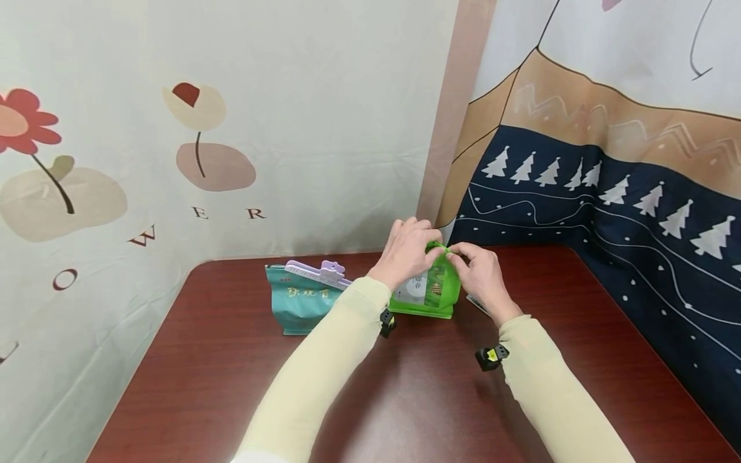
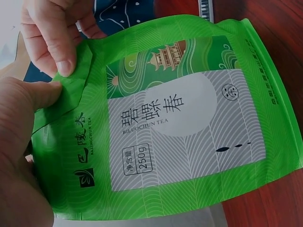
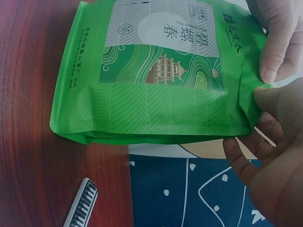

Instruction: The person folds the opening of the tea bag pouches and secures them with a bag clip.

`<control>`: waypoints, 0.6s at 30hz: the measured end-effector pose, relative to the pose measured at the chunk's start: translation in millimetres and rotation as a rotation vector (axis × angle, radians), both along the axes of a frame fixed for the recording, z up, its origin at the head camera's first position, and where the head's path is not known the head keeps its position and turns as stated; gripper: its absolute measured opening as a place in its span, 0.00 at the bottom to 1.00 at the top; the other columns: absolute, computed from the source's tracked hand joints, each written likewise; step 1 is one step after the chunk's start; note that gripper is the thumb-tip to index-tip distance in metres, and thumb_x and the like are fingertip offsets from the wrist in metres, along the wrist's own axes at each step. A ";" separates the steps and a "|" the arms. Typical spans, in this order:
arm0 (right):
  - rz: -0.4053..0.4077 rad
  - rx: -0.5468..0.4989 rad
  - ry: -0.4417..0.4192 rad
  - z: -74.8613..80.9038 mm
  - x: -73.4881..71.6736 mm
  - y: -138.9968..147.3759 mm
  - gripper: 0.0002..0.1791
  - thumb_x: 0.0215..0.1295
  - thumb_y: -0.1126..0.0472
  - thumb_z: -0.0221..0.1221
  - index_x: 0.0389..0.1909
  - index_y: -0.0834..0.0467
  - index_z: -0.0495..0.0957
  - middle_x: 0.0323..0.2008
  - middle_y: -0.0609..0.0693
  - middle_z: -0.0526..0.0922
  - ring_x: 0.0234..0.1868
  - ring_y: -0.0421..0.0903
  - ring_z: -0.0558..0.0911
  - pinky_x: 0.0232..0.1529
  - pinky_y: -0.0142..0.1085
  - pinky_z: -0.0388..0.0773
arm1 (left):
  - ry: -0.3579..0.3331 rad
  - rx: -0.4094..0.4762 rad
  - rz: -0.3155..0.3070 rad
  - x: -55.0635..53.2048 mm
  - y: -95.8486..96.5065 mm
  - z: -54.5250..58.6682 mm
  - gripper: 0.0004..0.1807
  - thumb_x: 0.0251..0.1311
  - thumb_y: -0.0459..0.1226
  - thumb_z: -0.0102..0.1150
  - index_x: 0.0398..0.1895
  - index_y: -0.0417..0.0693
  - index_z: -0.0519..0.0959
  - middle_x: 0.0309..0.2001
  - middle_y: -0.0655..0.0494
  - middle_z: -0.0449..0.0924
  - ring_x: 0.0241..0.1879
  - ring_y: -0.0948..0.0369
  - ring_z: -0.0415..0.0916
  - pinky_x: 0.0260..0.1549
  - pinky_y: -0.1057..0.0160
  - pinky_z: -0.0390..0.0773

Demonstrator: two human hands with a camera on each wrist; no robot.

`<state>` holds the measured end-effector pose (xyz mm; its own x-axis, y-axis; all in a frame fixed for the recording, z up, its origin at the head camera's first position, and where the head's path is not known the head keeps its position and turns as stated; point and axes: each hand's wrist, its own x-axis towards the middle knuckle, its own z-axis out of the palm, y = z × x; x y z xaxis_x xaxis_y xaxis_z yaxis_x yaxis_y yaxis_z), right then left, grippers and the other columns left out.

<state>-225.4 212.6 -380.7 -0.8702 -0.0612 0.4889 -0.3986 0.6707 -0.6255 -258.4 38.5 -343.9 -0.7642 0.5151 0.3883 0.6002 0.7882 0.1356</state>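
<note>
Both hands are at the top edge of a green tea bag (image 1: 442, 292) labelled Biluochun Tea. My left hand (image 1: 408, 252) grips the top from the left, its thumb pressing on the bag's front in the left wrist view. On the other side my right hand (image 1: 485, 278) pinches the top corner between thumb and fingers. Between the two thumbs, the green film is creased over into a small flap (image 2: 78, 87). The bag's bottom edge is near the tabletop in the head view; whether it touches cannot be told.
Left of the tea bag stands a teal bag (image 1: 302, 305) with a lilac clip (image 1: 315, 273) across its top, partly behind my left sleeve. A strip with a piano-key pattern (image 3: 83, 203) lies on the dark red table (image 1: 231, 386), right of the tea bag. Printed cloths hang behind.
</note>
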 end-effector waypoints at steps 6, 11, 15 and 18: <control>0.012 -0.015 -0.020 0.2 2.9 3.8 0.11 0.69 0.74 0.60 0.49 0.67 0.86 0.44 0.64 0.88 0.42 0.58 0.86 0.45 0.52 0.83 | 0.027 -0.004 0.005 1.2 0.3 -0.1 0.08 0.72 0.49 0.62 0.44 0.59 0.87 0.41 0.60 0.76 0.42 0.59 0.69 0.45 0.58 0.65; 0.005 -0.016 -0.004 -0.7 2.1 5.1 0.11 0.69 0.75 0.60 0.48 0.66 0.86 0.42 0.64 0.88 0.40 0.57 0.86 0.43 0.52 0.84 | 0.026 0.036 -0.008 0.3 -4.9 2.3 0.11 0.69 0.50 0.65 0.44 0.56 0.85 0.43 0.58 0.77 0.46 0.58 0.72 0.48 0.58 0.68; -0.001 -0.018 -0.016 -1.8 1.3 5.5 0.11 0.69 0.74 0.61 0.48 0.65 0.86 0.42 0.63 0.89 0.40 0.57 0.86 0.43 0.51 0.83 | 0.019 0.063 0.036 -1.0 -9.7 3.3 0.14 0.67 0.51 0.67 0.44 0.53 0.82 0.41 0.58 0.79 0.45 0.58 0.73 0.49 0.57 0.69; -0.003 -0.020 -0.023 -2.4 1.2 5.9 0.11 0.70 0.73 0.61 0.49 0.65 0.86 0.43 0.63 0.89 0.42 0.57 0.86 0.44 0.52 0.84 | 0.006 0.078 0.079 -1.1 -11.9 3.6 0.17 0.66 0.53 0.68 0.44 0.51 0.80 0.39 0.57 0.79 0.43 0.57 0.74 0.47 0.57 0.69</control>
<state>-224.2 218.4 -383.1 -0.8816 -0.0485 0.4695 -0.3815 0.6590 -0.6482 -259.5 26.7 -340.2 -0.7990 0.4212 0.4292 0.5374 0.8204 0.1953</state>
